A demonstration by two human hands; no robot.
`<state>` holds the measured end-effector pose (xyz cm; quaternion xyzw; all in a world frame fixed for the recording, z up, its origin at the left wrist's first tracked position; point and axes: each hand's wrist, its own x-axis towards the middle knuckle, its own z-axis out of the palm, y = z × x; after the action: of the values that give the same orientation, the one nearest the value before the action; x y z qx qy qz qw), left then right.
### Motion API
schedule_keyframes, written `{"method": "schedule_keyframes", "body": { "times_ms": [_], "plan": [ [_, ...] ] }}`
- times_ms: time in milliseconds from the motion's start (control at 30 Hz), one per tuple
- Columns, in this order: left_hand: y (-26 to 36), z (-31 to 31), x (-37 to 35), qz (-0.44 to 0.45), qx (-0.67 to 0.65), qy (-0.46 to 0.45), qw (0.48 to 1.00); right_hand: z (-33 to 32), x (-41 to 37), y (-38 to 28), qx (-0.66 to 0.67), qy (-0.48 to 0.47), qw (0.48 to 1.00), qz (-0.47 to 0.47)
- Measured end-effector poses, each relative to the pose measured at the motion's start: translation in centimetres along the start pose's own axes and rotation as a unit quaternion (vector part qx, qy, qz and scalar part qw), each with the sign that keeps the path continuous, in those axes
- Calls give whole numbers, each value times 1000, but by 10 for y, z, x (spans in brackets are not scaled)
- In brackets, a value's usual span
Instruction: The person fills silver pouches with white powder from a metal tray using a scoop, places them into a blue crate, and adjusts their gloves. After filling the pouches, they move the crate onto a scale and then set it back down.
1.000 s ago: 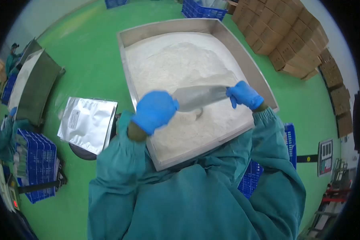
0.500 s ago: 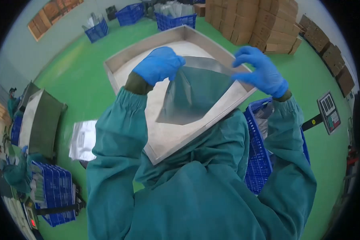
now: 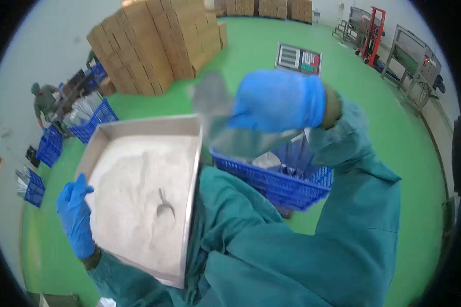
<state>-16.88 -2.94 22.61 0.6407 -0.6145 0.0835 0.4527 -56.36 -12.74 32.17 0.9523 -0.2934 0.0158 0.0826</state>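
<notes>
My right hand (image 3: 276, 100) is closed on a translucent grey plastic bag (image 3: 212, 100), blurred by motion. The bag hangs over the near right side of the floor, above a blue crate (image 3: 271, 181) holding other bags. At the left rim of a metal tray (image 3: 193, 169), my left hand (image 3: 76, 217) has its fingers apart and holds nothing visible. White powder (image 3: 128, 189) fills the tray, and a small metal scoop (image 3: 165, 209) lies partly sunk in it.
A scale display (image 3: 298, 59) stands behind the crate. Stacked cardboard boxes (image 3: 153, 48) rise beyond the tray. At far left are blue crates (image 3: 95, 123) with bags and a person (image 3: 46, 105). A red lift (image 3: 373, 36) and metal machines (image 3: 412, 56) line the right wall.
My view has turned right. The right hand now holds the bag and has carried it from over the tray to above the crate. The left hand has let go and dropped to the tray's left side.
</notes>
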Motion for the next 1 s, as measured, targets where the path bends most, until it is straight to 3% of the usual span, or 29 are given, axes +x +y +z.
{"method": "schedule_keyframes", "body": {
  "times_ms": [33,100,233,300,333,367,433,500,533,567,700,767,800,867,900,933,967,1000],
  "plan": [
    [-9,10,-6,-13,1,-21,1000,4,-7,6,-27,-47,998,45],
    [8,39,-10,-242,-57,-107,963,43,-13,33,-51,-85,988,119],
    [-8,56,-24,-262,-62,-125,955,157,-39,116,-13,-191,949,249],
    [-27,56,-26,-282,-41,-130,950,197,-65,130,-57,-136,967,209],
    [-33,57,-26,-302,-20,-130,944,228,-78,139,7,-113,954,276],
    [-35,59,-27,-304,-15,-133,943,269,-90,150,71,-90,933,341],
    [-38,66,-27,-346,5,-138,928,378,-112,173,73,-132,894,423],
    [-40,78,-29,-351,-2,-151,924,490,-133,170,47,-195,888,413],
    [-41,83,-30,-352,-13,-158,922,508,-135,153,104,-167,874,444],
    [-47,82,-32,-357,-9,-158,921,519,-136,137,161,-138,855,473],
    [-58,84,-32,-394,41,-166,903,516,-129,142,200,-169,827,497],
    [-47,97,-32,-419,53,-169,891,527,-124,143,197,-183,837,476],
    [-31,109,-32,-396,24,-187,899,585,-141,152,185,-158,873,422],
    [-33,118,-38,-375,-3,-205,904,551,-143,156,254,-129,863,418],
    [-54,123,-50,-321,14,-136,937,523,-143,158,321,-96,847,412],
    [-72,123,-59,-264,31,-70,962,485,-138,159,253,-32,857,448],
    [-85,120,-61,-261,31,-76,962,447,-132,158,182,32,856,483],
    [-97,116,-62,-300,23,-46,953,416,-120,157,397,103,718,562]
  ]
}}
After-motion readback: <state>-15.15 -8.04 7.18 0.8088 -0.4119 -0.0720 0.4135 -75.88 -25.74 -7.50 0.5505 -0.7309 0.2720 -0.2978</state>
